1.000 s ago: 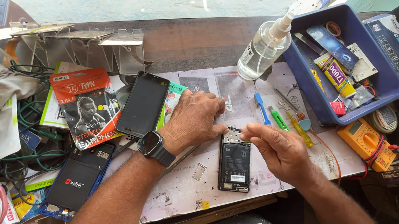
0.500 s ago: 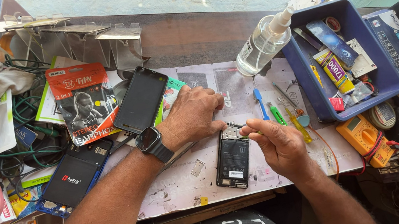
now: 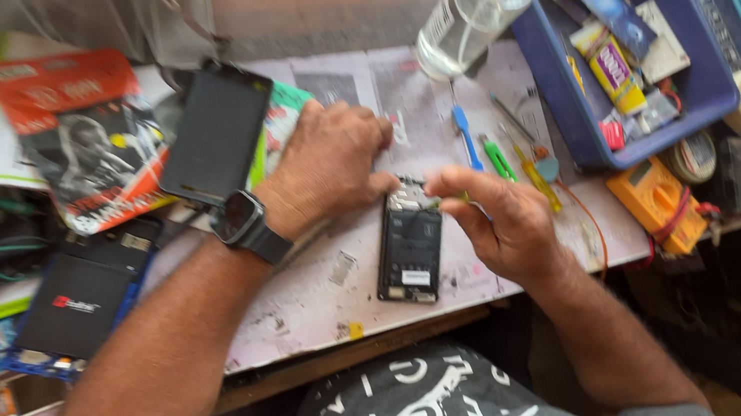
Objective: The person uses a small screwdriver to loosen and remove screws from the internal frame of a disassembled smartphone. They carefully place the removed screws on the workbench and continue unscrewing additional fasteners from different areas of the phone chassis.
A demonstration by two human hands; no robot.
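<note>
The opened black smartphone with its back cover off (image 3: 411, 254) lies flat on the pale, paper-covered surface (image 3: 306, 301), close to its front edge and between the two hands; the left hand (image 3: 329, 164), a dark smartwatch (image 3: 243, 223) on its wrist, rests curled just beside the phone's top left corner, fingertips at or touching the upper edge, though the blur hides whether it truly pins it; the right hand (image 3: 494, 217) has thumb and forefinger pinched together at the top right corner, seemingly on something small and greenish, too blurred to name; to work here well, I judge that the left hand should press the body firmly so it cannot slide on the paper, while the right hand works in small, steady motions straight down on the exposed top end, keeping any loose part over the surface rather than its edge; nearby lie a blue-handled tool (image 3: 465, 132) and a green-handled tool (image 3: 497, 158), a clear plastic spray bottle (image 3: 477, 4) lying on its side, and a blue plastic tray (image 3: 714, 92) of oddments.
</note>
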